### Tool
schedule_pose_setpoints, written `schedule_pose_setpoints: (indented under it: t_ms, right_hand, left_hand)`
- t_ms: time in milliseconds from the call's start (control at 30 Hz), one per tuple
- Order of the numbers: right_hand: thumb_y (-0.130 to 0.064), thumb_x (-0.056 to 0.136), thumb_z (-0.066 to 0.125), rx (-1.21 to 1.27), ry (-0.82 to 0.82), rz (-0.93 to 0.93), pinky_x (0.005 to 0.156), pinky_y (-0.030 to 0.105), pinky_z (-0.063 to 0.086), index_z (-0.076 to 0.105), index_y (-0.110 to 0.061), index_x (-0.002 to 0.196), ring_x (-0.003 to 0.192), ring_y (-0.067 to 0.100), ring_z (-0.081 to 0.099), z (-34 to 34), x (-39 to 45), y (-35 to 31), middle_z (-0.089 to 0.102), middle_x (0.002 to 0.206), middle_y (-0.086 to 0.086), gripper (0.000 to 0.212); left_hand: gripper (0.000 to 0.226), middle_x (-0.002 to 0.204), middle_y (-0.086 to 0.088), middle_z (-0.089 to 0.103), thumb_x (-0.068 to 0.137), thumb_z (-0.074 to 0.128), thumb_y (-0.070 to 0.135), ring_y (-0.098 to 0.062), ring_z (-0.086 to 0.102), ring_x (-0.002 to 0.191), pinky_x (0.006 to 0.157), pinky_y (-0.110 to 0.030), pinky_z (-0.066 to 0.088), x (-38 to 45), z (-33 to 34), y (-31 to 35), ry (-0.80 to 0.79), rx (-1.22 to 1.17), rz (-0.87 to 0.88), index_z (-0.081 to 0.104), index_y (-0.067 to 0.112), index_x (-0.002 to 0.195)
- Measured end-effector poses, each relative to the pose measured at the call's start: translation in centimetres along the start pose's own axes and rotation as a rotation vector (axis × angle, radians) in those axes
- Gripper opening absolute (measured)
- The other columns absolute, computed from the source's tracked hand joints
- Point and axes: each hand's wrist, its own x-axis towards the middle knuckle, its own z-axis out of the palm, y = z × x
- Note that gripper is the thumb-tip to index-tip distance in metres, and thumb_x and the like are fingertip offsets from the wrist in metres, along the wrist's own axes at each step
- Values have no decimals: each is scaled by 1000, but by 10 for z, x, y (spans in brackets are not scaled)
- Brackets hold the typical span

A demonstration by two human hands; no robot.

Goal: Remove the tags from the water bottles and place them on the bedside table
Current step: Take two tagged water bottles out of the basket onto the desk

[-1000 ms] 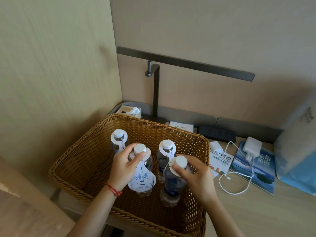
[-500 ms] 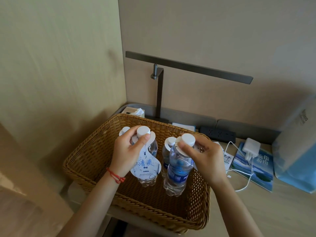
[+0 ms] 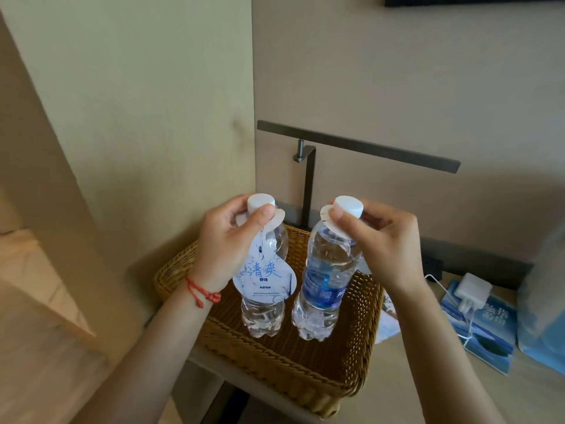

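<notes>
I have a bottle by the neck in each hand, above the basket (image 3: 275, 356): my left hand (image 3: 223, 243) grips the tagged bottle (image 3: 264, 270), my right hand (image 3: 382, 243) the other bottle (image 3: 327, 270). Both tags are still on; next I must slip the tag (image 3: 264, 278) over its cap.

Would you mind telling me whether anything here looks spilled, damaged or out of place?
Nothing stands out. Both bottles, left and right, are capped, held upright over the basket, tags on their necks. No spill shows.
</notes>
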Motion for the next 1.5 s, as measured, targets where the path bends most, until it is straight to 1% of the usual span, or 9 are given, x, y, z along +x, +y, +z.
schedule_pose_setpoints:
  t_ms: [133, 300, 500, 700, 867, 1000, 1200, 1367, 1500]
  right_hand:
    - [-44, 71, 65, 80, -93, -56, 56, 10, 49, 69, -31, 88, 75, 1, 69, -21, -3, -21, 70, 76, -28, 22]
    - [-39, 73, 67, 166, -194, -77, 58, 14, 52, 72, -28, 87, 74, 7, 70, -51, -24, -34, 74, 79, -17, 18]
    - [-49, 70, 67, 160, -284, -29, 63, 23, 57, 72, -32, 90, 78, 9, 70, -80, -73, -33, 74, 85, -16, 27]
    - [-45, 73, 69, 107, -265, 30, 68, 37, 58, 72, -35, 90, 82, 13, 69, -105, -124, -28, 73, 88, -14, 20]
    - [-44, 73, 66, 50, -207, 55, 66, 20, 53, 70, -35, 92, 85, 6, 67, -126, -163, -28, 72, 90, -18, 21]
    - [-48, 73, 62, -45, -140, 104, 66, 30, 55, 70, -26, 95, 84, 9, 66, -142, -191, -32, 72, 90, -10, 33]
    - [-47, 73, 64, -94, -44, 162, 62, 11, 49, 67, -30, 95, 83, -1, 65, -177, -225, -33, 69, 91, -19, 28]
    - [-39, 76, 68, -143, -10, 183, 63, 10, 46, 68, -33, 90, 83, 1, 65, -215, -239, -28, 69, 90, -23, 15]
    - [-46, 73, 69, -140, 42, 194, 68, 8, 46, 68, -38, 92, 89, -2, 64, -250, -241, -15, 68, 93, -28, 21]
  left_hand:
    - [23, 88, 9, 74, 70, 65, 48, -14, 69, 87, 76, -26, 54, -17, 2, 35, 41, 9, -20, 72, 32, 87]
    - [21, 90, 3, 74, 70, 66, 46, -22, 69, 91, 86, -41, 53, -56, 12, 77, 96, 28, -54, 72, 33, 86]
    - [25, 88, 6, 75, 67, 64, 47, -14, 69, 84, 77, -28, 55, -119, 30, 104, 164, 61, -136, 73, 30, 84]
    - [28, 90, 6, 74, 70, 63, 47, -13, 68, 86, 77, -27, 54, -174, 47, 112, 164, 115, -208, 72, 28, 88]
    - [29, 90, 1, 74, 75, 66, 37, -15, 68, 86, 76, -25, 52, -210, 60, 110, 124, 136, -245, 71, 16, 94]
    - [26, 89, 4, 73, 77, 64, 31, -10, 66, 86, 75, -20, 51, -229, 71, 116, 67, 167, -241, 71, 14, 95]
    - [35, 91, 9, 72, 75, 62, 42, -5, 66, 85, 72, -17, 51, -249, 100, 120, -24, 169, -226, 70, 15, 96]
    - [30, 91, 6, 72, 79, 63, 32, -7, 66, 84, 70, -18, 51, -257, 137, 118, -76, 153, -234, 69, 12, 100]
    - [35, 93, 8, 71, 78, 62, 37, -7, 66, 86, 72, -17, 51, -256, 177, 115, -103, 132, -206, 69, 11, 101]
